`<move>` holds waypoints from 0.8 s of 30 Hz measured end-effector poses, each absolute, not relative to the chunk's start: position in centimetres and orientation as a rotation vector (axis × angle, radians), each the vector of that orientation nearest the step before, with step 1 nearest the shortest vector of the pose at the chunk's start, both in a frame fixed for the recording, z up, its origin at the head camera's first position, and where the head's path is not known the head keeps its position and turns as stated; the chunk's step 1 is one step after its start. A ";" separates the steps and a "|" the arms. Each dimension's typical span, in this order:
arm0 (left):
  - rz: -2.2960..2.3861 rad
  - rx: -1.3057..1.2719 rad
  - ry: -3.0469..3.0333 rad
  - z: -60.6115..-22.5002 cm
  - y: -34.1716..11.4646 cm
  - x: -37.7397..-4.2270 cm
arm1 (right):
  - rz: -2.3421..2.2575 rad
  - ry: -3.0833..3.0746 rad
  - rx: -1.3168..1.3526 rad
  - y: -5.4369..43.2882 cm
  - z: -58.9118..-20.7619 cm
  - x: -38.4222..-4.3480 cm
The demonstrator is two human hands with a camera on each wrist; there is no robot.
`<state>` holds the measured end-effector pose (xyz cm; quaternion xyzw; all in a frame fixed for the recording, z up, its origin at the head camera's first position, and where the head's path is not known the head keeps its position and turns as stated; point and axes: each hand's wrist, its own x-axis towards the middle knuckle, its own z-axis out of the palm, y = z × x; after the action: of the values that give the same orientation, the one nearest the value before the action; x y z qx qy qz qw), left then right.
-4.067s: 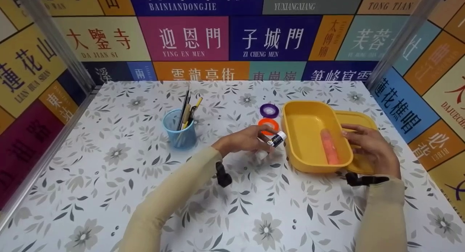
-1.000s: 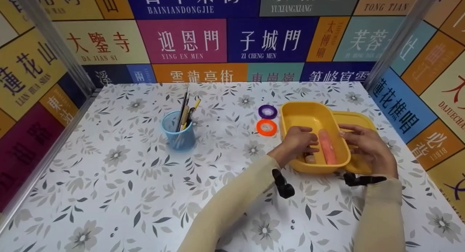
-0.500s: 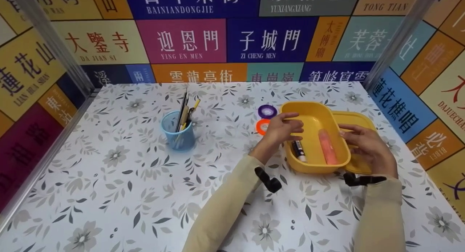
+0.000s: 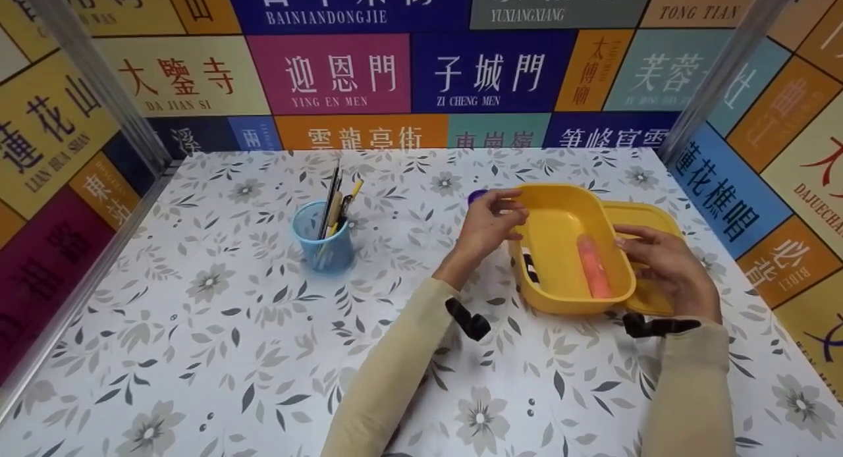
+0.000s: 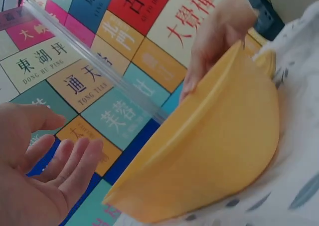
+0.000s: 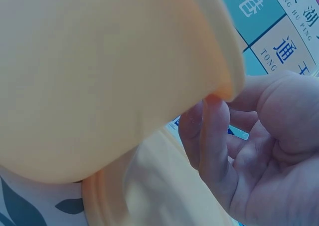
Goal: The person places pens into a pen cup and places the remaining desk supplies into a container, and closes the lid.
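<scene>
A yellow plastic box (image 4: 556,302) stands uncovered on the table. Its right rim is pinched by my right hand (image 4: 672,263), thumb over the edge and fingers under it in the right wrist view. My left hand (image 4: 486,225) hovers by the box's left rim with relaxed fingers; nothing shows in its grasp in the left wrist view. Inside the box, a small black-and-white tube like a glue stick (image 4: 530,267) lies along the left wall, and a long pink object (image 4: 595,266) along the right. A purple ring (image 4: 477,197) peeks out behind my left hand.
Partly beneath my right hand, a yellow lid (image 4: 649,216) lies right of the box. A light blue cup (image 4: 324,249) holding brushes and other slim tools stands to the left. Sign-patterned walls enclose the flower-printed table (image 4: 263,351) at the back and sides.
The left hand carried the black-and-white tube into the box, let go of it, and drew back left, now covering the orange ring. The tube has shifted against the left wall. The right hand stayed put.
</scene>
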<state>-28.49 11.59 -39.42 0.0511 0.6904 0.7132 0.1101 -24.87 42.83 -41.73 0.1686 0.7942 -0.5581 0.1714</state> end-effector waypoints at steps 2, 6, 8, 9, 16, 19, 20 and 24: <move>2.062 0.156 2.109 -39.6 11.1 -29.0 | -1.575 2.265 0.478 42.8 -41.7 -24.9; 2.027 0.143 2.181 -40.3 9.9 -30.4 | -1.564 2.267 0.485 42.8 -41.8 -25.0; 2.028 0.149 2.193 -40.7 9.2 -31.0 | -1.574 2.256 0.492 42.8 -41.7 -24.9; 2.027 0.156 2.207 -40.9 8.8 -31.3 | -1.578 2.251 0.491 42.8 -41.7 -24.9; 1.944 0.228 2.376 -42.7 7.0 -32.9 | -1.585 2.244 0.479 42.9 -41.5 -24.9; 1.927 0.268 2.390 -43.5 6.5 -33.5 | -1.589 2.239 0.476 42.9 -41.5 -24.8; 1.924 0.272 2.394 -43.8 6.3 -33.7 | -1.589 2.238 0.474 42.9 -41.5 -24.8; 1.914 0.234 2.380 -44.6 6.0 -34.2 | -1.595 2.234 0.475 42.8 -41.4 -24.7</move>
<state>-34.23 5.96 -44.63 0.0762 0.7764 0.6243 0.0395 -24.66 42.78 -41.44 0.1677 0.7893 -0.5635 0.1769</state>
